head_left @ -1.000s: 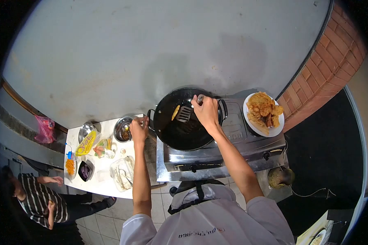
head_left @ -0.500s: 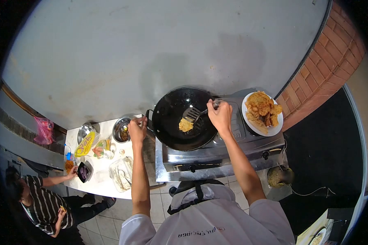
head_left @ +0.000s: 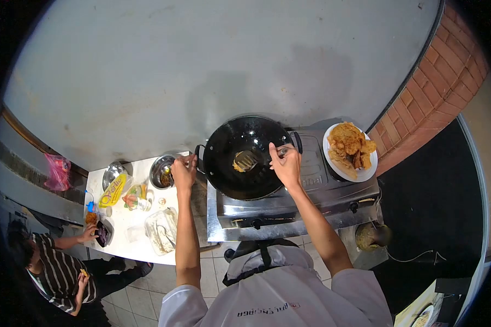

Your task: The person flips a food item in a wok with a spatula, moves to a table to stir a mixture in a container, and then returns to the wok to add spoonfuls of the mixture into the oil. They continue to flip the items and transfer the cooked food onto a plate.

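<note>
In the head view my right hand point(head_left: 287, 166) is closed round the handle of a slotted turner point(head_left: 247, 160). The turner's head lies over a small yellow fried piece point(head_left: 237, 165) in the black wok point(head_left: 229, 182), partly covering it. My left hand point(head_left: 184, 171) is closed at the wok's left loop handle point(head_left: 199, 158), fingertips against it. The wok sits tilted toward me on the left side of a steel gas stove point(head_left: 305, 204). A white plate point(head_left: 328, 143) heaped with golden fritters point(head_left: 350, 146) rests on the stove's right side.
On the white table point(head_left: 133, 218) left stand metal bowls point(head_left: 161, 173), a yellow packet point(head_left: 113, 191) and a plastic container point(head_left: 161, 231). A co-worker in a striped shirt point(head_left: 60, 267) reaches to a dark tray point(head_left: 102, 233). A wall rises behind the stove.
My right hand and the turner have moved left and slightly down, the turner's head now covering much of the fried piece. The co-worker's hand has shifted left with the dark tray.
</note>
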Action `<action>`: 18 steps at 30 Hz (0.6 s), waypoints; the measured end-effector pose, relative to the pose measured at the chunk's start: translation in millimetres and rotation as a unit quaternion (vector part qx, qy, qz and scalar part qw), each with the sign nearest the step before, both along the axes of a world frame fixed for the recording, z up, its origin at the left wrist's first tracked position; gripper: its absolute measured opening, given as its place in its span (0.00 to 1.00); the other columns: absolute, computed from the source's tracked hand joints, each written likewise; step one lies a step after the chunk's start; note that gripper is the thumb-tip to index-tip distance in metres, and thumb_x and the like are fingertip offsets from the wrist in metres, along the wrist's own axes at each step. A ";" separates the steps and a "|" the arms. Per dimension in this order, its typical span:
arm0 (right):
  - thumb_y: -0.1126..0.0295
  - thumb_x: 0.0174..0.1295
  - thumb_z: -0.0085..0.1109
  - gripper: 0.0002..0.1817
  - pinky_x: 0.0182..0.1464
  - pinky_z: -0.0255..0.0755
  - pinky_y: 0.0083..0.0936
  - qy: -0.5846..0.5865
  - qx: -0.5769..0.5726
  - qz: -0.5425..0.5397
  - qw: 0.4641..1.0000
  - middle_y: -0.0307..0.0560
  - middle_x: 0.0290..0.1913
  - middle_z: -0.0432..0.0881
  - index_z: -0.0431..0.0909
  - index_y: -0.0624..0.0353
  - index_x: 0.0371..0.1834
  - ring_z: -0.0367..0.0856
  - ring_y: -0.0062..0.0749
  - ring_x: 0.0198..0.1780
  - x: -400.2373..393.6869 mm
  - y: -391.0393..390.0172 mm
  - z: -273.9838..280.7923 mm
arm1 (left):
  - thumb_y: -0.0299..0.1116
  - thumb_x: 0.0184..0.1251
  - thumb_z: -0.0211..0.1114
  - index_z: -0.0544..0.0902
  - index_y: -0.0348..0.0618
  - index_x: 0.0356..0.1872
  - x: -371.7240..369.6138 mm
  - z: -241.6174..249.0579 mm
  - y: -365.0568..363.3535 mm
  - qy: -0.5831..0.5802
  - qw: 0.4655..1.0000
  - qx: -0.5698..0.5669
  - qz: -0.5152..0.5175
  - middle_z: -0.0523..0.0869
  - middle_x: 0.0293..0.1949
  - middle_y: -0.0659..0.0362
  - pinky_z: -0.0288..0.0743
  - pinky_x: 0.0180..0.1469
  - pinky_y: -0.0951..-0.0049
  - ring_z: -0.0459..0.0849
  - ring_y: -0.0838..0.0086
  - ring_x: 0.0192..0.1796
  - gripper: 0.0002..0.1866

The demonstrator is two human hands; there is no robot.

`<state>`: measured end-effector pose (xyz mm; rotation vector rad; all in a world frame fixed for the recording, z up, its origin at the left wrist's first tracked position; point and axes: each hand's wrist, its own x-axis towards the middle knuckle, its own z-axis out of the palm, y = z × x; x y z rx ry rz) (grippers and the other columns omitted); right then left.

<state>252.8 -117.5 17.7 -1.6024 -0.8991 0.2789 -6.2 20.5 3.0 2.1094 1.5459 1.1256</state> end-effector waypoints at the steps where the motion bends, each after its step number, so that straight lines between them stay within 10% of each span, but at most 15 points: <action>1: 0.63 0.59 0.64 0.21 0.29 0.71 0.38 0.009 0.017 0.001 1.000 0.55 0.19 0.80 0.78 0.71 0.17 0.79 0.49 0.22 -0.8 2.6 -6.3 | 0.34 0.56 0.70 0.88 0.40 0.36 -0.8 0.2 -0.3 0.003 1.000 -0.014 0.001 0.86 0.32 0.45 0.76 0.39 0.62 0.85 0.56 0.33 0.10; 8: 0.70 0.59 0.63 0.14 0.19 0.72 0.23 0.111 -0.009 0.060 0.992 0.48 0.16 0.79 0.79 0.69 0.20 0.81 0.28 0.17 -12.2 0.1 5.8 | 0.33 0.57 0.69 0.88 0.39 0.37 -0.2 2.4 -3.7 0.014 1.000 0.012 0.009 0.85 0.30 0.44 0.76 0.38 0.62 0.85 0.54 0.32 0.10; 18: 0.73 0.57 0.62 0.12 0.21 0.62 0.30 -0.030 -0.023 0.088 0.995 0.55 0.13 0.71 0.74 0.68 0.20 0.69 0.31 0.13 -4.5 0.9 -9.7 | 0.34 0.57 0.70 0.88 0.41 0.37 0.1 0.6 -0.1 0.013 1.000 -0.022 0.014 0.85 0.31 0.44 0.76 0.39 0.62 0.85 0.54 0.33 0.10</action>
